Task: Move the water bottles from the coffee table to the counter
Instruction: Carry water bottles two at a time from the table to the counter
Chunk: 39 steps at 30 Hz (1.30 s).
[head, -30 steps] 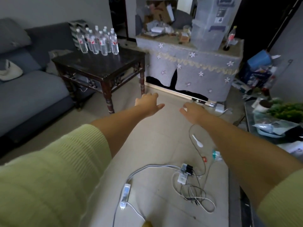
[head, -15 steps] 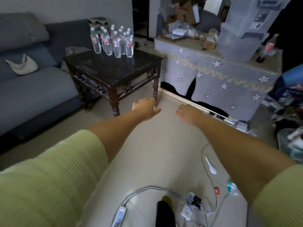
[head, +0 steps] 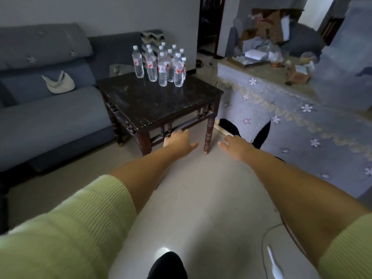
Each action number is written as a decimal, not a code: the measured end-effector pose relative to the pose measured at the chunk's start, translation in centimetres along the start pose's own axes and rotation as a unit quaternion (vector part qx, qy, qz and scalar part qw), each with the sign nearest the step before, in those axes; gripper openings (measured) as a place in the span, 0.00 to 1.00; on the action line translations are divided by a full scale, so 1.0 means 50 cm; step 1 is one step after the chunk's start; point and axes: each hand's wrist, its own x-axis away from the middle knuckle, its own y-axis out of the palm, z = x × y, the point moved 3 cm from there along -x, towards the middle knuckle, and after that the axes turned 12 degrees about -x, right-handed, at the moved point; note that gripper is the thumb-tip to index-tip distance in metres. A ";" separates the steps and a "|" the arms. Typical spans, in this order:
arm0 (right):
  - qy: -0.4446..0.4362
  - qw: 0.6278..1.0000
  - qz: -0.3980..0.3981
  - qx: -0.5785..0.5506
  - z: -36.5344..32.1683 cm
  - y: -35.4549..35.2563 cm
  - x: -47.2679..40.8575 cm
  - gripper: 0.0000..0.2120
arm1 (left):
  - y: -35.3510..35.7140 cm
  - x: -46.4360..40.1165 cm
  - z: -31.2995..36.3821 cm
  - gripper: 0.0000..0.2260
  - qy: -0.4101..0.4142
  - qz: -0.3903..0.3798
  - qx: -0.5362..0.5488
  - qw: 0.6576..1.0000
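Living room floor stretches ahead of us. Our left hand point(head: 179, 142) and right hand point(head: 234, 144) reach forward, fingers relaxed, holding nothing. Bottles point(head: 161, 65) stand clustered at the far side of the table point(head: 157, 103), well beyond reach. We judge this the approach; next, step closer and grasp bottles.

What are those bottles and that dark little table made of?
The water bottles look like thin clear plastic: see-through walls, white screw caps, red labels. The coffee table appears to be dark-stained wood with a worn glossy finish: scuffed top, chipped edges, turned legs.
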 end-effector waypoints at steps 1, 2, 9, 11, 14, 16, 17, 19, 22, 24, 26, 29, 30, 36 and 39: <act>-0.006 1.000 -0.003 -0.001 0.000 -0.006 -0.033 0.23 | -0.004 -0.032 0.004 0.29 -0.005 0.002 0.003 1.000; -0.014 1.000 -0.009 0.001 -0.003 -0.007 -0.053 0.24 | -0.006 -0.054 0.006 0.29 -0.005 0.004 0.006 1.000; -0.021 0.999 0.000 0.038 0.016 -0.061 -0.288 0.25 | -0.020 -0.284 0.022 0.25 -0.004 0.014 0.020 1.000; -0.024 0.998 -0.006 0.055 0.023 -0.083 -0.380 0.25 | -0.030 -0.374 0.018 0.26 0.000 0.020 0.030 0.999; -0.025 0.999 -0.004 0.042 0.009 -0.124 -0.521 0.24 | -0.060 -0.515 -0.005 0.25 -0.014 0.013 0.032 0.999; -0.026 0.999 -0.002 0.028 -0.014 -0.149 -0.586 0.25 | -0.085 -0.586 -0.024 0.25 -0.025 0.009 0.033 0.999; -0.037 0.999 0.001 0.018 -0.026 -0.161 -0.626 0.24 | -0.100 -0.626 -0.033 0.25 -0.031 0.014 0.034 0.999; -0.054 0.998 -0.001 0.012 -0.039 -0.171 -0.682 0.23 | -0.112 -0.685 -0.044 0.26 -0.042 0.012 0.037 0.998; -0.043 0.998 -0.020 0.039 -0.037 -0.170 -0.756 0.24 | -0.103 -0.748 -0.042 0.26 -0.040 -0.003 0.024 0.999; -0.048 0.997 -0.032 0.046 -0.040 -0.177 -0.815 0.24 | -0.103 -0.792 -0.043 0.25 -0.045 -0.008 0.022 0.999; -0.066 0.995 -0.045 0.052 -0.048 -0.191 -0.883 0.25 | -0.108 -0.847 -0.049 0.25 -0.061 -0.007 0.022 0.998; -0.092 0.992 -0.060 0.059 -0.054 -0.212 -0.987 0.25 | -0.113 -0.932 -0.061 0.26 -0.096 -0.003 0.026 0.995; -0.098 0.991 -0.068 0.061 -0.053 -0.221 -1.024 0.25 | -0.113 -0.960 -0.062 0.26 -0.109 -0.003 0.031 0.994; -0.135 0.984 -0.111 0.042 -0.032 -0.284 -1.240 0.24 | -0.111 -1.121 -0.045 0.25 -0.178 -0.002 0.057 0.982; -0.148 0.979 -0.130 0.052 -0.021 -0.304 -1.320 0.25 | -0.105 -1.181 -0.022 0.26 -0.190 0.001 0.067 0.980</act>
